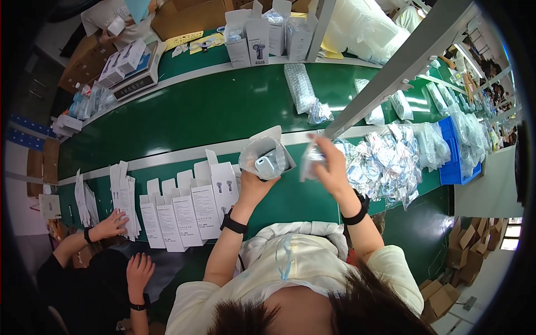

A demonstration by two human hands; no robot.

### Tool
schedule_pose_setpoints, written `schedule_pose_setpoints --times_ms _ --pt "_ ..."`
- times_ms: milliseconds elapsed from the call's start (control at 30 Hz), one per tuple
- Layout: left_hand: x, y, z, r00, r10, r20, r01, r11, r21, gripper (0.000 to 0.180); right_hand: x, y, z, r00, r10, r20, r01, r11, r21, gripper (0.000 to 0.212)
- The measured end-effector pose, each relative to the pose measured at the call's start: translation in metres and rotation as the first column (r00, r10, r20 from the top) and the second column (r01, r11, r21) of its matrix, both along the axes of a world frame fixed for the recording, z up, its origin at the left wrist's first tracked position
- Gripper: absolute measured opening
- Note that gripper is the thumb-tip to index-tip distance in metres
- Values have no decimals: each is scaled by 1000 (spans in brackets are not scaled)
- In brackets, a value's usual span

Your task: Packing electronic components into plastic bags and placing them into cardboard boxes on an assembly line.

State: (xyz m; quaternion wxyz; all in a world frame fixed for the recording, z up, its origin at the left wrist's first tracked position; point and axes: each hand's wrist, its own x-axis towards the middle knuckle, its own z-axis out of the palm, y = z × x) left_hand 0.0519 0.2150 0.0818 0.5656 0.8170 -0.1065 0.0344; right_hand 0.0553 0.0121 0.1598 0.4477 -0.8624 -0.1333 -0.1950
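My left hand (258,187) is wrapped round the lower part of an open white carton (287,158), tilted so its mouth faces me. Inside the carton, a pale blue-and-white device (266,165) sits in a clear plastic bag. Just right of it, my right hand (334,164) pinches a small clear plastic packet (309,163), smeared by motion; its contents cannot be made out. The packet is apart from the carton. Close to my right hand lies a large heap of clear plastic packets (385,162). Left of my left hand stand several open white cartons (206,211) in a row.
A green conveyor belt (184,114) runs beyond the bench, carrying bubble-wrapped packages (300,88). A grey metal post (391,67) slants over the right side. A blue bin (453,151) stands far right. At left, a co-worker's hand (111,224) touches flat cartons (124,195).
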Motion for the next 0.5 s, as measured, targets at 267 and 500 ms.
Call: schedule_pose_setpoints --times_ms 267,500 --pt "-3 1 -2 998 56 -4 -56 998 -19 60 22 22 -8 855 -191 -483 23 942 -333 25" --pt "8 9 20 997 -28 70 45 965 -258 37 23 9 -47 777 194 -599 122 887 445 20"
